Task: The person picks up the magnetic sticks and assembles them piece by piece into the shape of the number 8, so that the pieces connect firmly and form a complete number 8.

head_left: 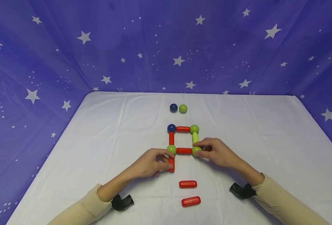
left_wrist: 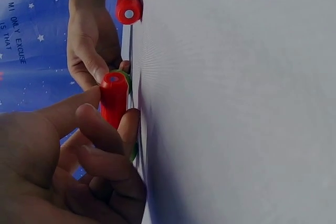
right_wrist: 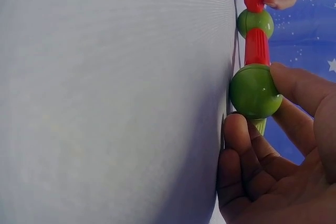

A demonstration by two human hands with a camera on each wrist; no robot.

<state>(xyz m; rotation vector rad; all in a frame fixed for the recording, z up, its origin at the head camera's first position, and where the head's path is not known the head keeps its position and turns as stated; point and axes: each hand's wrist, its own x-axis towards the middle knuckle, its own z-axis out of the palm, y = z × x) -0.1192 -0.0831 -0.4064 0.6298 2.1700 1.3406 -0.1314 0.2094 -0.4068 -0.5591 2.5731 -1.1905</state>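
Note:
A square of magnetic rods and balls lies flat on the table: a blue ball (head_left: 171, 128) and a green ball (head_left: 194, 128) at the far corners, green balls at the near ones. Three of its sides are red rods, such as the near-side rod (head_left: 184, 151); the right side is a lime-green rod (head_left: 195, 137). My left hand (head_left: 148, 163) pinches another red rod (left_wrist: 114, 103), which points toward me from the near-left green ball (head_left: 171, 149). With thumb and fingers, my right hand (head_left: 218, 152) grips the near-right green ball (right_wrist: 255, 92).
Two loose red rods (head_left: 188, 184) lie nearer to me, one behind the other. Beyond the square sit a loose blue ball (head_left: 173, 107) and a green ball (head_left: 183, 108). A white cloth (head_left: 104, 131) covers the table; a starry purple backdrop (head_left: 154, 47) surrounds it.

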